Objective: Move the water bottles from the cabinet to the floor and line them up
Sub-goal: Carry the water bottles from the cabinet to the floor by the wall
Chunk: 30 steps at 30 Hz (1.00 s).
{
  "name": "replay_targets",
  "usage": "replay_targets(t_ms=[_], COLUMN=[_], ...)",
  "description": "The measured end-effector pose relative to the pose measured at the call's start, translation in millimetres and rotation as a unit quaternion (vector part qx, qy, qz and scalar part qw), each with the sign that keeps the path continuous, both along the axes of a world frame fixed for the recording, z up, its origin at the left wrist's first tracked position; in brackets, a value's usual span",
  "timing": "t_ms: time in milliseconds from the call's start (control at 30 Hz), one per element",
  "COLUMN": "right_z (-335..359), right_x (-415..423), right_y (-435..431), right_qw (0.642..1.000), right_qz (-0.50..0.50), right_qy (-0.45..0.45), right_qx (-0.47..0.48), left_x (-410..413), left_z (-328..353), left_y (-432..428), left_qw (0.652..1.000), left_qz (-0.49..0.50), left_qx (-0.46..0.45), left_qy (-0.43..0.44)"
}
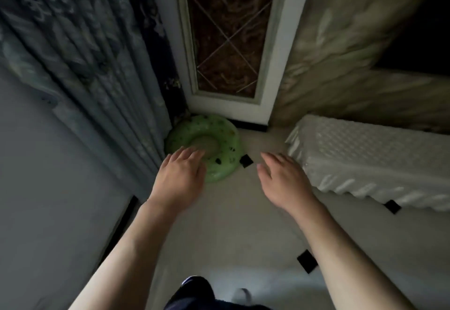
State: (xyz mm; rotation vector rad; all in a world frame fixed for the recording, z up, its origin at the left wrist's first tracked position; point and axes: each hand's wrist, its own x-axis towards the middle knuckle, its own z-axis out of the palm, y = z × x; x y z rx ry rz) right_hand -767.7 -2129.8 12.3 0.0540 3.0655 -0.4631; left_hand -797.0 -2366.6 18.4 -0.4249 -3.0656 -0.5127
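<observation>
So, both hands out, nothing in them, and no bottles anywhere in view.

Left hand (181, 175) and right hand (280, 180) hover over the pale floor (231, 224), fingers loosely spread, holding nothing. No water bottles or open cabinet show up, so they're somewhere off-camera. It's dim, and a green inflatable ring (219, 144) sits in the corner just under the left hand, so I'd guess a bottle row could bump into it or run crooked.

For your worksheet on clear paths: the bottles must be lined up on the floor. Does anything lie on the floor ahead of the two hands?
Yes. A green ring lies in the corner, under the left hand. The floor between the hands is bare. No bottles show.
</observation>
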Motion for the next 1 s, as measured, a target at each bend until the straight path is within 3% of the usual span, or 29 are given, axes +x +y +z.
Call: replay_targets(t_ms=[667, 900, 1000], right_z=[-9, -4, -4], right_x=[-147, -174, -180], right_y=[203, 268, 303], right_qw=[0.992, 0.989, 0.986], right_qz=[-0.128, -0.15, -0.163], right_qy=[-0.011, -0.017, -0.031], right_qx=[0.003, -0.007, -0.013], left_x=[-215, -247, -252], left_z=[-25, -11, -11], left_y=[220, 291, 329], left_qw=[0.991, 0.99, 0.989], left_qz=[-0.122, -0.133, -0.147], left_qx=[0.055, 0.028, 0.033], left_qy=[-0.015, -0.036, -0.008])
